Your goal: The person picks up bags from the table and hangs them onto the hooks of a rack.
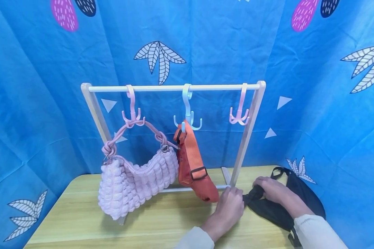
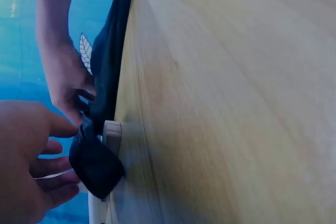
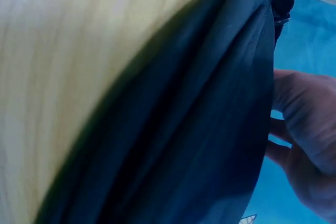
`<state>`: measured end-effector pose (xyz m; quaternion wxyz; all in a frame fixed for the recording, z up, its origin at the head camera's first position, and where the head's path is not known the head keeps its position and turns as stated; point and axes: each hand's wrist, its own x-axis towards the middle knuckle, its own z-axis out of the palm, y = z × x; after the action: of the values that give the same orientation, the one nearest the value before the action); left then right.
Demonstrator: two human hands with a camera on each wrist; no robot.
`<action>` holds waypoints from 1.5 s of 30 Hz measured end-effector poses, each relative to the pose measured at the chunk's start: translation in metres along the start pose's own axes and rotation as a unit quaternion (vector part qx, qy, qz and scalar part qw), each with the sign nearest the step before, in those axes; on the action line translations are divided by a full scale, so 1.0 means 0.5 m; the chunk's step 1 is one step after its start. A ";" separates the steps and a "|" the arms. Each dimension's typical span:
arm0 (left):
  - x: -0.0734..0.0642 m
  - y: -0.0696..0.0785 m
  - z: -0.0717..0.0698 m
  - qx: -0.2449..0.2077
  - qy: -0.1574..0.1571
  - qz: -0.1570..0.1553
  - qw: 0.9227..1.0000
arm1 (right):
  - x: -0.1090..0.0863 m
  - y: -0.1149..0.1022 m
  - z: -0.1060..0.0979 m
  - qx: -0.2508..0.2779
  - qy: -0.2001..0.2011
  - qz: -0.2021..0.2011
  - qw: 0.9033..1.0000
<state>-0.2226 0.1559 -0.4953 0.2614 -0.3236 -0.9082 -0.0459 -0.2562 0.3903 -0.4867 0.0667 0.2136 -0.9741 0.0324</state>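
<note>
A black fabric bag point(image 1: 302, 193) lies at the right end of the table. My left hand point(image 1: 230, 206) pinches its narrow left end, just in front of the rack's right foot; the left wrist view shows the thumb on the dark cloth point(image 2: 97, 166). My right hand point(image 1: 272, 190) grips the bag's gathered part from above, a short way to the right. In the right wrist view, the right hand's fingertips are partly hidden behind the black bag point(image 3: 199, 103).
A white rack point(image 1: 174, 88) bears several multi-prong hooks. A puffy lilac bag point(image 1: 137, 183) hangs from the left pink hook point(image 1: 132, 107), and an orange-red bag point(image 1: 193, 162) from the light blue hook point(image 1: 187, 100). Another pink hook point(image 1: 240, 110) hangs at right. Blue patterned cloth point(image 1: 221, 52) surrounds the table.
</note>
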 end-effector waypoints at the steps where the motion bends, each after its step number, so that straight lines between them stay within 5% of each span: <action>1: 0.002 0.002 0.001 -0.006 -0.004 -0.005 1.000 | 0.000 -0.002 -0.003 -0.001 -0.004 0.003 1.000; 8: 0.017 0.018 0.012 -0.078 -0.059 -0.043 0.994 | 0.004 0.001 -0.008 -0.059 -0.016 0.003 0.998; 14: 0.030 0.027 0.025 -0.097 -0.073 -0.048 0.991 | 0.005 0.016 0.004 -0.101 0.011 -0.018 0.995; 30: 0.086 0.062 0.034 -0.156 -0.136 -0.091 0.974 | 0.009 0.036 0.013 -0.065 0.049 -0.030 0.996; 38: 0.118 0.077 0.028 -0.162 -0.131 -0.075 0.975 | 0.009 0.039 0.015 -0.053 0.061 -0.020 0.997; 45: 0.122 0.070 0.055 -0.171 -0.145 -0.114 0.968 | 0.006 0.029 0.015 -0.057 0.062 -0.003 0.996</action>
<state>-0.2531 0.2246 -0.4912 0.0605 -0.2612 -0.9459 -0.1829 -0.2660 0.4015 -0.4943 0.1395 0.2096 -0.9677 -0.0106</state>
